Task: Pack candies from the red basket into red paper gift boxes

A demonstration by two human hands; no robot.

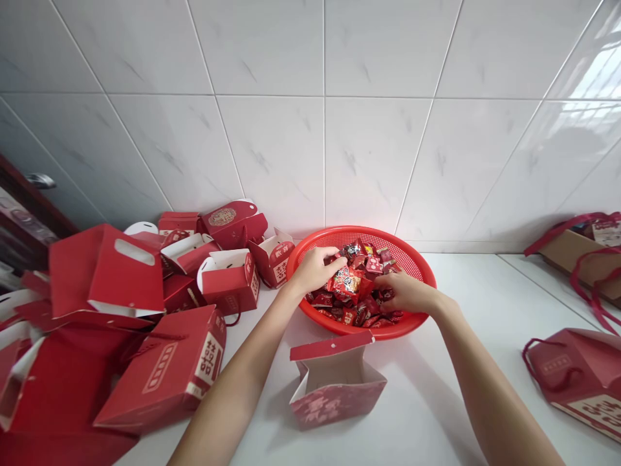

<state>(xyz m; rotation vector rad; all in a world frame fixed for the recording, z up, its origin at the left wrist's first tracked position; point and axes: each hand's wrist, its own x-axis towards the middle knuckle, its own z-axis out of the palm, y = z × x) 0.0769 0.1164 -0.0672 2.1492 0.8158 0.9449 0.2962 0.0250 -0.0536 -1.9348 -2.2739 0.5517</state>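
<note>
A red plastic basket [422, 265] with mesh sides holds a heap of small wrapped candies [373, 264], mostly red and dark red. Over its left side, my left hand [317, 268] is closed with the thumb against a larger red snack packet [345, 283] with yellow and white print. My right hand [402, 292] reaches in at the right, fingers curled among the candies; its fingertips are partly hidden, so what they grip does not show. Between my forearms, in front of the basket, stands a red patterned gift box [337, 404] with its top open and a bare inside.
Red gift boxes [165, 369] are piled on the left, several with open tops. At the right edge are a closed red box [572, 362] with a cord handle and a brown carton [577, 259] with red ribbon. A tiled wall [369, 162] rises behind the white counter [466, 278].
</note>
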